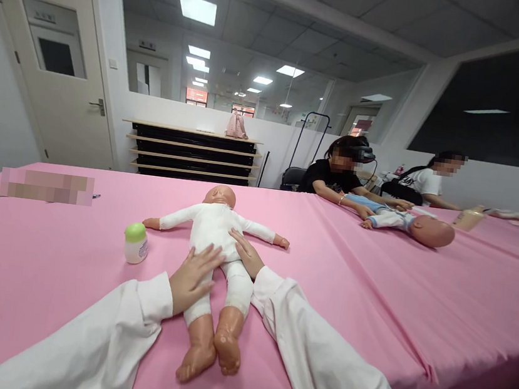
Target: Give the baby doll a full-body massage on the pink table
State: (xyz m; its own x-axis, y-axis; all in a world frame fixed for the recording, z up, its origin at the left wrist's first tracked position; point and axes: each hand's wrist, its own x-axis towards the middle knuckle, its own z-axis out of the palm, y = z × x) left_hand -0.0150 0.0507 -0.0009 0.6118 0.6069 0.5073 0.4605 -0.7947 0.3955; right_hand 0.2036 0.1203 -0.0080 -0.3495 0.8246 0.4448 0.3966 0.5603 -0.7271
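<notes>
One head-worn camera looks forward and down over the near pink table (64, 278) toward a white wall (193, 117).

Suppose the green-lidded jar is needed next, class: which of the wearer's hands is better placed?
Probably the left hand: the green-lidded jar stands on its side of the baby doll, while the right hand is at the doll's other side, farther from the jar.

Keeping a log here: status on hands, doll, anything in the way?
Left hand, right hand open on doll. Doll lying, arms outspread. Green-lidded jar left of doll, not obstructing.
</notes>
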